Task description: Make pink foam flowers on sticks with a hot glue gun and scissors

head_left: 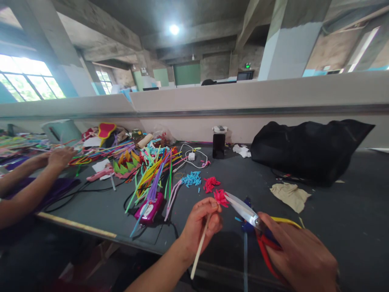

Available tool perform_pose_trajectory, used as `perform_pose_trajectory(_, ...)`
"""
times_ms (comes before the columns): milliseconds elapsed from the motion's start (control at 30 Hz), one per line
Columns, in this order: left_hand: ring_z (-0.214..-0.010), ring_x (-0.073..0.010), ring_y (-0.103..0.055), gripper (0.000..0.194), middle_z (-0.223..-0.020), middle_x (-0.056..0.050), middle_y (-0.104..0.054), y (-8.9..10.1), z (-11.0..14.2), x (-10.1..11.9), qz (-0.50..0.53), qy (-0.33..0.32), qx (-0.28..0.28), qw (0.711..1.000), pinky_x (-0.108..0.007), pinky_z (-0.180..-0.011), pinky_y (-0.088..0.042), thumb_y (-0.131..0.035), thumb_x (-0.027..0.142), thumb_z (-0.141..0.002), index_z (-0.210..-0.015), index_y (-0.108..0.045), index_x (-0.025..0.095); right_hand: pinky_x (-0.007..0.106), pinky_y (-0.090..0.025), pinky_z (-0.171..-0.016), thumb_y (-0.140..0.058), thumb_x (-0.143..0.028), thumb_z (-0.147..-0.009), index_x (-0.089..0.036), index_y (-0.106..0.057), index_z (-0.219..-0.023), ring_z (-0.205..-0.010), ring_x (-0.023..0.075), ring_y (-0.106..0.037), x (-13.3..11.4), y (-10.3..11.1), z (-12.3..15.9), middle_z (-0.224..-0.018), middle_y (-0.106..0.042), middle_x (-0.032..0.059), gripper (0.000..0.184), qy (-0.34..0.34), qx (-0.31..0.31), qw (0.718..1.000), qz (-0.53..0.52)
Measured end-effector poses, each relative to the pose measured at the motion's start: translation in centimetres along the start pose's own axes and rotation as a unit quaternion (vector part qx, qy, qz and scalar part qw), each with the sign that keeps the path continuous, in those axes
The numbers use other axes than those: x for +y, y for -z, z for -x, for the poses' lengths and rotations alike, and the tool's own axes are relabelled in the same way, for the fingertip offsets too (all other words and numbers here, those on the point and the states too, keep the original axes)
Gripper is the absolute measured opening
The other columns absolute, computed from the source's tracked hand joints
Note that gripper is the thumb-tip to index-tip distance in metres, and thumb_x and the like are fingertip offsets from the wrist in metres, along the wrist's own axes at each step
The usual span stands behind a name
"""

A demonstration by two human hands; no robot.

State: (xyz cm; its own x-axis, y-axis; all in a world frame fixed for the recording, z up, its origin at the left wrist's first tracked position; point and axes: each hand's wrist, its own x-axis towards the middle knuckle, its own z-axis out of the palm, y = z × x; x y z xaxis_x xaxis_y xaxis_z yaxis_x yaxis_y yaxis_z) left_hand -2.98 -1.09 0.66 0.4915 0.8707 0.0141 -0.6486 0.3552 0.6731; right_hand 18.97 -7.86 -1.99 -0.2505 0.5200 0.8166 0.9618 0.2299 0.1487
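My left hand point(205, 219) pinches a pale thin stick point(200, 249) that slants down toward the table's front edge. At the stick's upper end, by my fingertips, sits a red flower point(221, 198) with several pointed petals. Scissors point(246, 211) with red and yellow handles are gripped in my right hand point(294, 247), their blade tips touching or very close to the flower's right side. Behind the flower lie a heap of small red pieces point(210, 184) and a heap of small blue pieces point(192, 179). A glue gun point(248, 225), dark blue, is partly hidden behind the scissors.
Bundled coloured pipe cleaners point(156, 174) lie left of centre, across a purple box point(148, 209) with cables. A phone point(219, 145) stands against the partition. To the right are a black bag point(304, 150) and a beige cloth point(290, 196). Another person's hands point(59, 157) work at far left.
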Motion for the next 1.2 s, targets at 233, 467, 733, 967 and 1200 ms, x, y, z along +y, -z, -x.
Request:
perform_pose_trajectory(233,-0.026,-0.0039,-0.023,0.012,-0.033,0.008,-0.039,0.06,-0.03,-0.02,-0.007,0.009,-0.010,1.000,-0.018,-0.039,-0.021,-0.055,0.015,-0.083,-0.072,-0.059,0.014,0.030,-0.034,-0.064,-0.046,-0.032,-0.097,-0.022,-0.062,-0.117,-0.057,0.0132,-0.055,0.09,0.16,-0.10,-0.073,-0.069,-0.0007,0.028,0.021,-0.011,1.000,0.010)
perform_pose_trajectory(467,-0.027,-0.0038,-0.022,0.012,-0.033,0.008,-0.039,0.01,0.02,0.03,-0.007,0.013,-0.007,1.000,-0.019,-0.039,-0.020,-0.056,0.016,-0.083,-0.072,-0.058,0.014,0.031,-0.034,-0.064,-0.044,-0.034,-0.096,-0.024,-0.062,-0.120,-0.058,0.0145,-0.055,0.22,-0.06,0.26,-0.073,-0.068,-0.0010,0.032,0.014,-0.024,1.000,0.004)
perform_pose_trajectory(733,-0.026,-0.0041,-0.023,0.011,-0.032,0.008,-0.039,-0.05,0.08,0.03,-0.011,0.012,-0.009,1.000,-0.019,-0.039,-0.020,-0.057,0.016,-0.082,-0.072,-0.059,0.014,0.030,-0.034,-0.063,-0.048,-0.031,-0.095,-0.024,-0.061,-0.118,-0.057,0.0140,-0.056,0.00,0.17,0.03,-0.073,-0.069,-0.0015,0.028,0.018,-0.013,1.000,0.006)
perform_pose_trajectory(967,-0.026,-0.0048,-0.022,0.010,-0.033,0.007,-0.040,0.17,0.04,-0.13,-0.003,0.015,-0.009,1.000,-0.020,-0.038,-0.018,-0.057,0.016,-0.082,-0.072,-0.059,0.015,0.030,-0.036,-0.067,-0.048,-0.030,-0.095,-0.023,-0.062,-0.118,-0.059,0.0137,-0.058,-0.23,0.37,-0.46,-0.074,-0.070,-0.0011,0.028,0.013,-0.001,1.000,0.020)
perform_pose_trajectory(1200,-0.027,-0.0046,-0.022,0.011,-0.033,0.008,-0.040,0.00,0.09,-0.12,-0.009,0.009,-0.010,1.000,-0.020,-0.040,-0.019,-0.056,0.016,-0.083,-0.072,-0.059,0.014,0.030,-0.035,-0.066,-0.044,-0.030,-0.097,-0.021,-0.062,-0.120,-0.058,0.0136,-0.057,-0.14,0.56,-0.34,-0.072,-0.068,-0.0008,0.030,0.024,-0.003,0.999,0.031)
